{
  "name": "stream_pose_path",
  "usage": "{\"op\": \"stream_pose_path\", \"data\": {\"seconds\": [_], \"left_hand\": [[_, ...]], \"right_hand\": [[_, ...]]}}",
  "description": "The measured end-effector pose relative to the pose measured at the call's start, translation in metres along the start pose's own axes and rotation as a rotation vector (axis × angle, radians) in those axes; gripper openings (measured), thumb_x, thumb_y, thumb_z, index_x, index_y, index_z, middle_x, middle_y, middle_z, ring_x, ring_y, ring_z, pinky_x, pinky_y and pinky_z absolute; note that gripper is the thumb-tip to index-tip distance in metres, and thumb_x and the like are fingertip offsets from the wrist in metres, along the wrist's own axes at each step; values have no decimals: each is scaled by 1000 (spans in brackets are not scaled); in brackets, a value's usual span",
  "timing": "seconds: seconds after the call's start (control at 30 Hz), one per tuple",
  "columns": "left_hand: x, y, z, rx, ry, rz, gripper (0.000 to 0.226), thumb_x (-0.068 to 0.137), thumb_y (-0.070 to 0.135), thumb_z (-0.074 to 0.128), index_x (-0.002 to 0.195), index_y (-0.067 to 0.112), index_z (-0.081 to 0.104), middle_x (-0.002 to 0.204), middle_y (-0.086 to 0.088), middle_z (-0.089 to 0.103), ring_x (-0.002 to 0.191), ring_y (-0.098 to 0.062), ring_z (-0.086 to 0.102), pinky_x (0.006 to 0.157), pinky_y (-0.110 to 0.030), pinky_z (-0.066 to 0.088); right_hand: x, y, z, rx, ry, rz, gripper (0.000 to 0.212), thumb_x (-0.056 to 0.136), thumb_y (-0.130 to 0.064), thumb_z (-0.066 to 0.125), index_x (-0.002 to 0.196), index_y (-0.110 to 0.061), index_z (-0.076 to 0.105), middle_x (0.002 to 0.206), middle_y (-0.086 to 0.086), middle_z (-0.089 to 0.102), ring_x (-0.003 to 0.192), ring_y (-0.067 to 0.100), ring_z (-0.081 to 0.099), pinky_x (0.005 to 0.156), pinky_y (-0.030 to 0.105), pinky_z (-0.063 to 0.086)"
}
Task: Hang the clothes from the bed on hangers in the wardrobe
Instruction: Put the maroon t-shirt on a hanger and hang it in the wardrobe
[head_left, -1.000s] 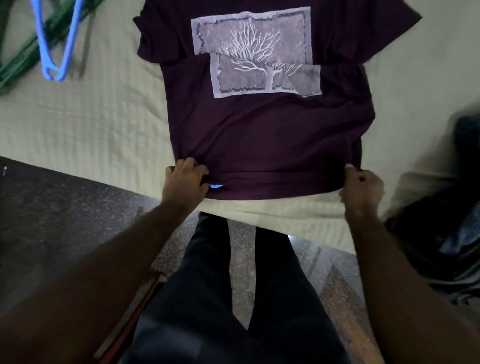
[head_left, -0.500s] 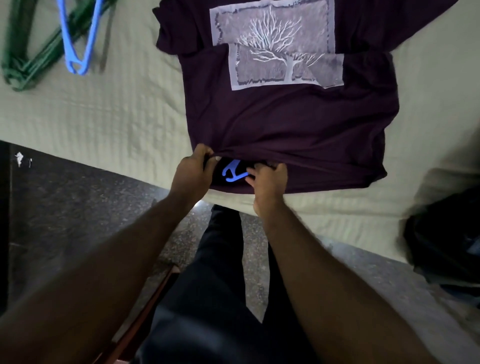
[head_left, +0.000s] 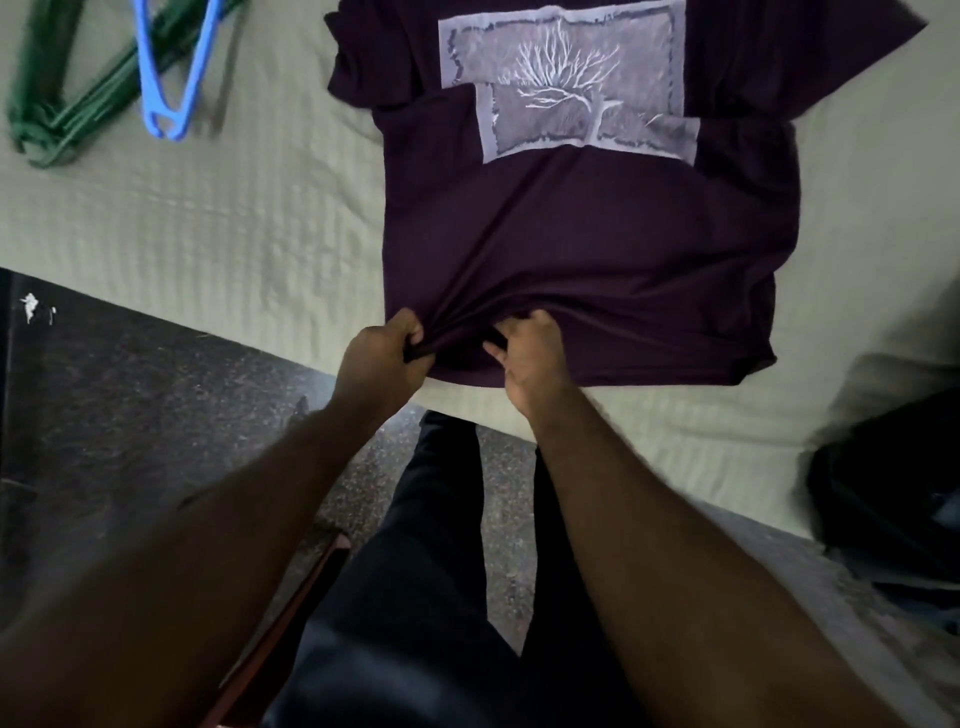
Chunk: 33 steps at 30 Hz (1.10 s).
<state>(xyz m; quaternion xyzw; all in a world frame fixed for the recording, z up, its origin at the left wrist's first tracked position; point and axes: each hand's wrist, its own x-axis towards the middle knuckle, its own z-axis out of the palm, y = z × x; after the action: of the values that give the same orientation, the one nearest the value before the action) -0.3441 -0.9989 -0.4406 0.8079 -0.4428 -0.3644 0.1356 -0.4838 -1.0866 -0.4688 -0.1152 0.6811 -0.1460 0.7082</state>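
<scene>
The room was dim. The pale bed sheet (head_left: 218, 223) was the brightest part, and the floor (head_left: 130, 415) looked dark and grainy. The blue hanger (head_left: 144, 78) threw a soft shadow beside it. The arms (head_left: 675, 571) at the bottom were blurry, and the dark bag (head_left: 883, 493) at the right edge was smeared.

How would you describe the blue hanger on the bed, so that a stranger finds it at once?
Look at the pale green bed, at its far left part, left of the purple T-shirt. Several hangers lie there. The blue hanger lies across the green hangers and is the only one of its colour.
</scene>
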Motion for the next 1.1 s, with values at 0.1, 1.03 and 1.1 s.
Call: {"op": "stream_pose_path", "data": {"seconds": [0.1, 1.03, 1.1], "left_hand": [[1, 1, -4, -1, 56, -12, 28, 78, 11, 68, 74, 13, 41, 58, -12, 50, 55, -35, 50, 52, -40, 43], [-10, -15, -4, 305, -571, 69, 40, 91, 20, 61, 131, 13, 55, 108, -13, 67, 100, -30, 63, 80, -30, 44], [-8, -23, -5, 326, -569, 16, 44, 92, 22, 60, 135, 14, 51, 112, -14, 66, 103, -31, 62, 82, -31, 45]], "right_hand": [[7, -8, -6, 214, 102, 32, 34, 93, 7, 35, 123, 4, 52, 112, 16, 61, 94, 23, 63, 86, 44, 54], [16, -33, -51, 257, -88, 12, 16, 100, 4, 46, 113, 1, 55, 99, 7, 64, 89, 22, 62, 96, 47, 52], [16, -41, -55, 175, -42, 8, 18, 98, 5, 48, 114, 0, 54, 98, 7, 62, 87, 23, 61, 82, 43, 57]]}}
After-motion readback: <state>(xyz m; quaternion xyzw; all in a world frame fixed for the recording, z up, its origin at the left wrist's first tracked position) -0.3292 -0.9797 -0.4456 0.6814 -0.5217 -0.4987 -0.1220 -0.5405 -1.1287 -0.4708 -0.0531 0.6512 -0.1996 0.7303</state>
